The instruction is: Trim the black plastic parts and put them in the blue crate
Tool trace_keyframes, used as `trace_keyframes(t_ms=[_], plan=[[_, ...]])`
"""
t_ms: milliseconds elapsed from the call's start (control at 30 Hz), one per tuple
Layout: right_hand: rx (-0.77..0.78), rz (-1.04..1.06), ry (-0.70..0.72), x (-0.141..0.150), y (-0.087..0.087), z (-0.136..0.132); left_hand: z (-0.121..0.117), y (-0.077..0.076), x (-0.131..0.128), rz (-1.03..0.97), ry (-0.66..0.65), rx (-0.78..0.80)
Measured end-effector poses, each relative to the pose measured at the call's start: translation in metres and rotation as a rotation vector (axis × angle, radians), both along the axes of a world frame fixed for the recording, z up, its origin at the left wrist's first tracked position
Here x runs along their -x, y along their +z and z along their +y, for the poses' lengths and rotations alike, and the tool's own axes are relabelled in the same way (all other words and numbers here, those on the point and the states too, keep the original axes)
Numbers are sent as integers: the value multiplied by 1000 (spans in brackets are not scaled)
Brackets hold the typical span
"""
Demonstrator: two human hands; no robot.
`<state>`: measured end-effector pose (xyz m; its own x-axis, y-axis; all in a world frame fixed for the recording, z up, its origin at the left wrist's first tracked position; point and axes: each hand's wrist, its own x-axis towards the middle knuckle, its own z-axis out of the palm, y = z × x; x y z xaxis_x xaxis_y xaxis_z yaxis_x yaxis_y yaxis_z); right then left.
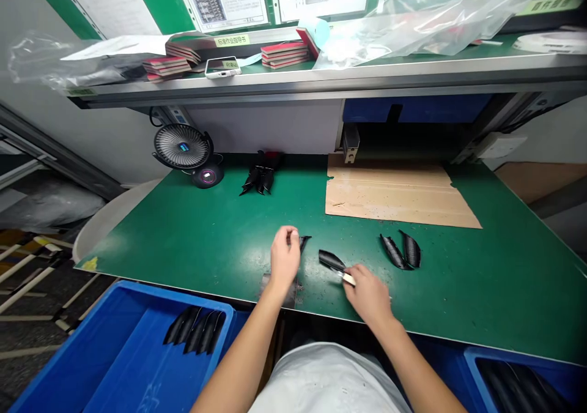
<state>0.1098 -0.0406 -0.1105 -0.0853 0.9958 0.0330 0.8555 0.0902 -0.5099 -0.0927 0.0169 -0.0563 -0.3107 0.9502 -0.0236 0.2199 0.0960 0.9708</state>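
My left hand (285,257) is closed above the front of the green table, fingertips curled together. A black curved piece (303,241) pokes out from behind it on the thumb side; most of that piece is hidden by the hand. My right hand (368,293) is wrapped round a small knife (349,278) with a pale handle and a short, bright blade. Just beyond the blade is another black curved piece (331,259). Two more black pieces (401,251) rest to the right, close together. Under my left wrist, a dark flat patch (290,295) lies at the table edge.
A brown cardboard sheet (394,193) covers the back right of the green table (206,229). A fan (183,150) and a black bundle (262,171) stand at the back. Blue bins (123,339) with black pieces flank me below. A loaded shelf (293,82) overhangs the rear.
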Motion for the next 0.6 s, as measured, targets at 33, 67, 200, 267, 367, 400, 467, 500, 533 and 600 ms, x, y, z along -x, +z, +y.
trace_keyframes(t_ms=[33,67,200,267,367,400,467,500,533,600], plan=[[-7,32,34,-10,6,2,-11,2,-3,-40,-40,42],[-17,88,97,-21,14,4,-21,4,-8,-109,-97,113],[-58,304,532,-47,60,17,-45,12,-33,-705,-473,628],[-103,258,651,-45,84,21,-46,23,-44,-973,-570,765],[-268,221,481,-33,108,16,-43,47,-53,-1110,-450,664],[-308,253,371,-28,112,11,-42,56,-53,-1139,-374,587],[-308,354,212,-21,115,-5,-39,71,-50,-1187,-202,407],[-272,411,184,-18,115,-15,-37,77,-47,-1201,-113,330],[-223,465,184,-14,114,-25,-36,83,-43,-1214,-25,271],[-134,562,213,-6,111,-43,-33,91,-37,-1231,122,203]])
